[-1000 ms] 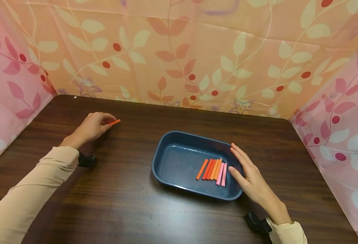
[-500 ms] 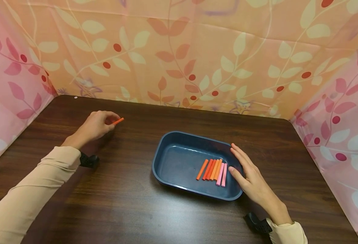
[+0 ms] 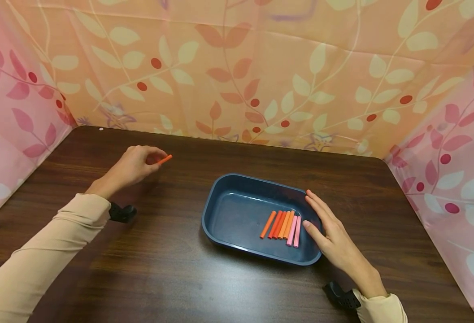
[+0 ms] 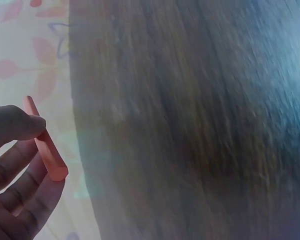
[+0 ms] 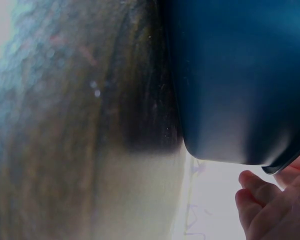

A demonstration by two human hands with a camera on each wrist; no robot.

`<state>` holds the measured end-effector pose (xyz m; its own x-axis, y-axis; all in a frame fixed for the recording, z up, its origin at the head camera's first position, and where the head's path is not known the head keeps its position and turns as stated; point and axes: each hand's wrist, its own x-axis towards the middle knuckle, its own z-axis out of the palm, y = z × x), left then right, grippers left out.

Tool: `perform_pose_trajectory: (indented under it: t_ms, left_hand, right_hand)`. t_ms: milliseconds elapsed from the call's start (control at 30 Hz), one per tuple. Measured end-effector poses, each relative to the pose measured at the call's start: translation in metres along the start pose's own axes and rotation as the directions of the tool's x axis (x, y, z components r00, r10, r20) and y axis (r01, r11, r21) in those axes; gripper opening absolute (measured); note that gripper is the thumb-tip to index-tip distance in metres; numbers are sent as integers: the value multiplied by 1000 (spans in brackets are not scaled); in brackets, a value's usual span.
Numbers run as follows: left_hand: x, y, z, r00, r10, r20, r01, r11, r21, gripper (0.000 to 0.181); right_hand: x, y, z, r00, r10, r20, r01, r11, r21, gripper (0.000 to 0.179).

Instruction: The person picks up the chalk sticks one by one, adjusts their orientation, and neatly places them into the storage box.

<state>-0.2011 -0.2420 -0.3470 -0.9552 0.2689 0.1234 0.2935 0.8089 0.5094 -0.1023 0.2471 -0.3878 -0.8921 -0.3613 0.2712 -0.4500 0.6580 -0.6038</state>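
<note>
My left hand (image 3: 137, 162) pinches an orange chalk stick (image 3: 164, 159) between thumb and fingertips, above the left part of the table. Close up in the left wrist view, the chalk stick (image 4: 51, 155) slants, with its flat end facing down. To the right, a dark blue tray (image 3: 228, 197) holds several chalk sticks (image 3: 281, 224) lying side by side, red, orange and pink. My right hand (image 3: 337, 240) holds the tray's right rim, thumb over the inside and fingers along the outside. Fingertips (image 5: 247, 200) show beside the tray's outer wall in the right wrist view.
The dark wooden table (image 3: 160, 269) ends at a floral curtain (image 3: 228, 80) along the back and both sides. A small white spot (image 3: 101, 129) lies near the table's back left edge.
My left hand has moved a little to the right with the orange chalk stick. The right hand and the tray have stayed in place.
</note>
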Motion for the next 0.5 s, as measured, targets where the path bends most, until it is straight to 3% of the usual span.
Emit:
perform_pose_trajectory:
  t_ms: [500]
  left_hand:
    - [1, 28, -1, 1000, 16, 16, -16, 999, -40, 30]
  right_hand:
    - [0, 0, 0, 1000, -12, -5, 12, 1000, 4, 63]
